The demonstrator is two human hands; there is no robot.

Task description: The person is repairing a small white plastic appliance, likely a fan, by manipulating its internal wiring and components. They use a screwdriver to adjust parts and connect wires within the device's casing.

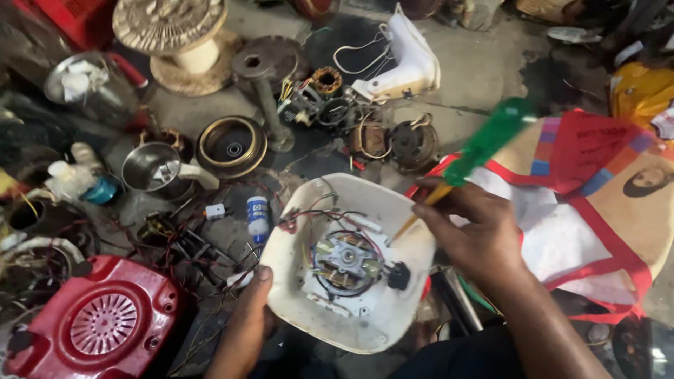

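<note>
White housing (379, 309), one, steadied at its rim by left hand (249, 316); right hand (470, 228) grips one green screwdriver (477, 151) over one motor (345, 261).

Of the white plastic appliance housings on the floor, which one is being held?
The near, open housing with the motor inside, gripped at its edge by the left hand. The other lies untouched at the back.
</note>
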